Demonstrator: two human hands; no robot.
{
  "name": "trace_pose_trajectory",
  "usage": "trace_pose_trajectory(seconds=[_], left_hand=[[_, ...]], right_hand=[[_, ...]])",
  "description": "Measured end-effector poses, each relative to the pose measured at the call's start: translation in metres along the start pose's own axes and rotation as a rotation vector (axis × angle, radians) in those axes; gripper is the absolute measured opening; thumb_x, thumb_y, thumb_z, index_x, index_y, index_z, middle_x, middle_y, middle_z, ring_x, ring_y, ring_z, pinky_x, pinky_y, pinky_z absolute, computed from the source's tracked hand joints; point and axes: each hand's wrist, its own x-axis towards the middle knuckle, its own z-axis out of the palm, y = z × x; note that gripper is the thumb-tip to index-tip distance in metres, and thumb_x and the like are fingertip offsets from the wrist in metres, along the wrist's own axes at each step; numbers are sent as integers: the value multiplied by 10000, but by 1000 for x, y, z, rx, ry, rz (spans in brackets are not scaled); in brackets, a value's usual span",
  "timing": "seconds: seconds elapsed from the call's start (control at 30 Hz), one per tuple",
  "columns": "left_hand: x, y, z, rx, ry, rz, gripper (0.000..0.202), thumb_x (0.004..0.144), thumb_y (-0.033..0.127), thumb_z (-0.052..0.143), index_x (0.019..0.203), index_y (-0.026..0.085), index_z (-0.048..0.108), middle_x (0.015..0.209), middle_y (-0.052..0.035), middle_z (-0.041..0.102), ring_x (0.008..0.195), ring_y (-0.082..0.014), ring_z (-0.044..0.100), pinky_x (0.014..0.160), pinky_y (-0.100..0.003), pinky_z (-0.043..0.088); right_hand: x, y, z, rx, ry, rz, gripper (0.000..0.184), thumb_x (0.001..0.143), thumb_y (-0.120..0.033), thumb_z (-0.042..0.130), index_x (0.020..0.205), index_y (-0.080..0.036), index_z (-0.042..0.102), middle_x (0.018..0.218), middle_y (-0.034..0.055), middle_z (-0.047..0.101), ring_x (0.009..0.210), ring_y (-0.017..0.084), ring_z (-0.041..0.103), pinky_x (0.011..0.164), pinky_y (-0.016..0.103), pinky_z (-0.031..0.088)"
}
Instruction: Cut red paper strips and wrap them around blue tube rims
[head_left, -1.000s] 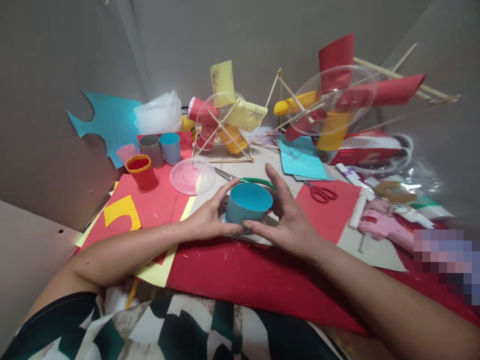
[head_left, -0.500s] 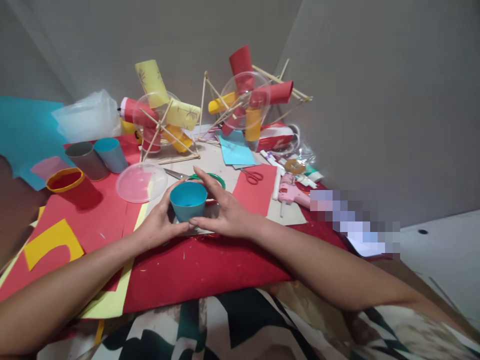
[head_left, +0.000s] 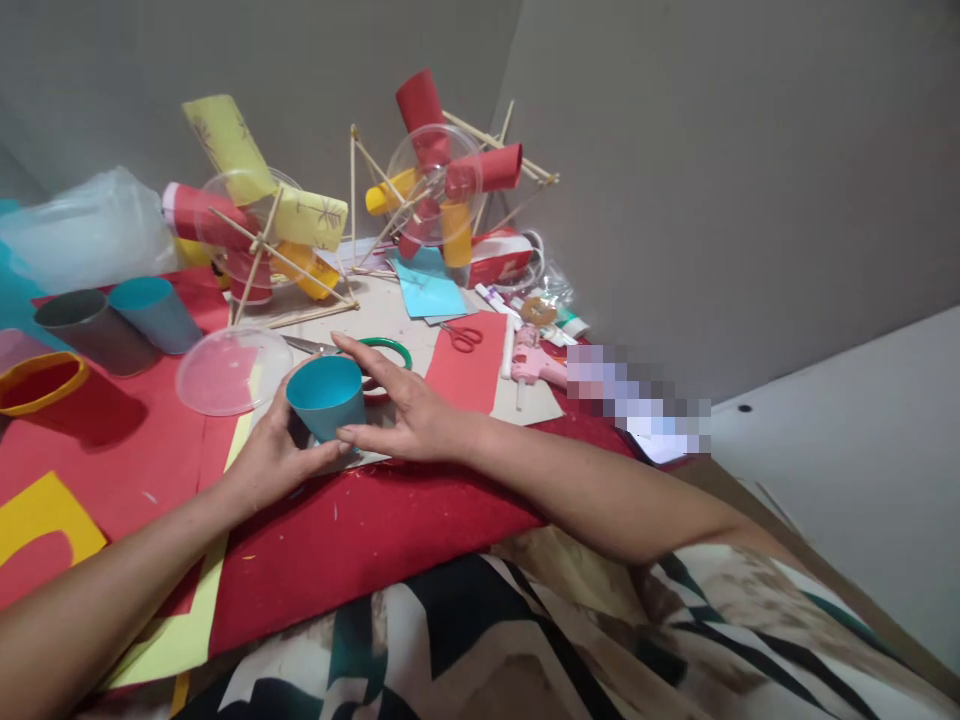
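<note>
We logged the teal paper cup (head_left: 326, 397) upright, mouth up, on the beige card (head_left: 390, 310) between both hands, equally near each: left hand (head_left: 266, 460) curled round its left wall, right hand (head_left: 401, 415) with fingers spread, forefinger behind it, thumb touching the base.

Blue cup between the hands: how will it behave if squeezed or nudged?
The blue cup looks like thin rolled paper, so it is probably very light and easily crushed where the left hand and right hand clasp its sides. Open top, narrower base: it likely tips easily and would roll in a curve.
</note>
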Motion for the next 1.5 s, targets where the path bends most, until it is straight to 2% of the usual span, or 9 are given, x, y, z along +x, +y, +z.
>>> trace_pose_trajectory(seconds=[0.2, 0.33, 0.47, 0.67, 0.83, 0.97, 1.13, 1.23, 1.5], left_hand=[[6, -1, -2, 46, -36, 6, 549, 773, 543, 766, 1174, 207, 600, 1278, -151, 673, 1124, -352, 674, 969, -554, 563], [10, 2, 3, 14, -46, 16, 433, 783, 488, 767, 1046, 174, 628, 1175, -148, 711, 1133, -342, 672, 997, -548, 550], [8, 8, 10, -62, -78, 62, 507, 761, 437, 778, 1141, 149, 604, 1341, -188, 638, 1278, -352, 596, 1078, -537, 496], [6, 3, 2, -119, -198, -1, 847, 678, 399, 823, 1399, 128, 470, 1421, -212, 566, 1313, -361, 569, 1103, -525, 476], [5, 17, -32, -24, -346, -9, 922, 646, 281, 829, 1475, 197, 435, 1436, -168, 565, 1303, -340, 585, 1080, -490, 507], [3, 40, -80, 180, -475, -151, 814, 800, 357, 713, 1531, 245, 373, 1340, -135, 649, 1258, -295, 621, 1007, -417, 535], [-16, 80, -125, 351, -394, -304, 651, 857, 418, 663, 1450, 198, 507, 1261, -103, 686, 1171, -282, 668, 960, -376, 540], [-39, 95, -141, 435, -342, -379, 624, 850, 443, 668, 1414, 200, 554, 1294, -104, 679, 1172, -286, 667, 904, -348, 557], [-128, 79, -159, 626, -196, -587, 507, 824, 560, 670, 1203, 227, 719, 1224, -90, 739, 1072, -279, 712, 916, -392, 559]], right_hand=[[0, 0, -2, -36, -46, 91, 843, 919, -364, 634, 1613, -243, 171, 1654, 115, 316, 1453, 214, 442, 1096, 356, 516], [-4, 3, -1, -44, -31, 0, 856, 921, -369, 637, 1617, -248, 153, 1672, 115, 275, 1500, 233, 377, 1075, 356, 533], [-10, 2, 3, -6, 30, -7, 957, 858, -308, 724, 1620, -302, 145, 1638, 136, 339, 1437, 302, 466, 969, 394, 600], [-12, 6, 6, -2, 38, 10, 1076, 791, -235, 794, 1624, -380, 129, 1420, 135, 564, 975, 257, 726, 698, 376, 661], [-15, 6, 6, -85, 89, 5, 1040, 799, -245, 791, 1625, -364, 171, 1282, 146, 642, 837, 204, 732, 565, 235, 594], [-17, 3, 4, -136, 70, 104, 1101, 762, -237, 791, 1621, -387, 120, 1263, 124, 641, 829, 198, 720, 554, 249, 603], [-18, -1, 3, -194, 12, 87, 1136, 753, -276, 787, 1608, -432, 56, 1566, 138, 424, 1084, 289, 694, 646, 365, 650], [-18, -2, 3, -222, 0, 86, 1115, 774, -293, 774, 1607, -435, 47, 1520, 136, 474, 1011, 265, 708, 655, 384, 647], [-19, -1, 2, -235, 2, 149, 1067, 799, -555, 743, 1610, -385, 70, 1229, 130, 625, 821, 231, 710, 560, 371, 606]])
